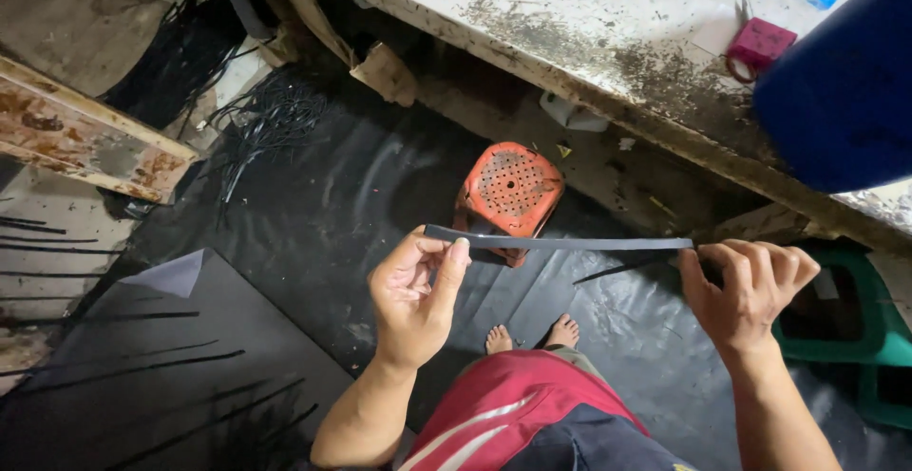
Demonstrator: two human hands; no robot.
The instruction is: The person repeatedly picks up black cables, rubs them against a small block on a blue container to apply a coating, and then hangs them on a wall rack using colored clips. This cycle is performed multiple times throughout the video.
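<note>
I see one black strip [560,242], thin, flat, prob. rubber or plastic, long and narrow. It's stretched straight and approx. level in mid-air, well above the floor, in front of the orange stool. Each end pinched betw. fingers; slight curl at the left end.

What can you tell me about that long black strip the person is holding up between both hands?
The black strip is long, thin and flat, matte like rubber or plastic sheet, with straight cut edges. It is held nearly level and stretched straight in the air above an orange stool and black floor sheeting. The left hand pinches its left end between thumb and fingers; the right hand grips the right end, which is hidden. Nothing else touches it.
</note>
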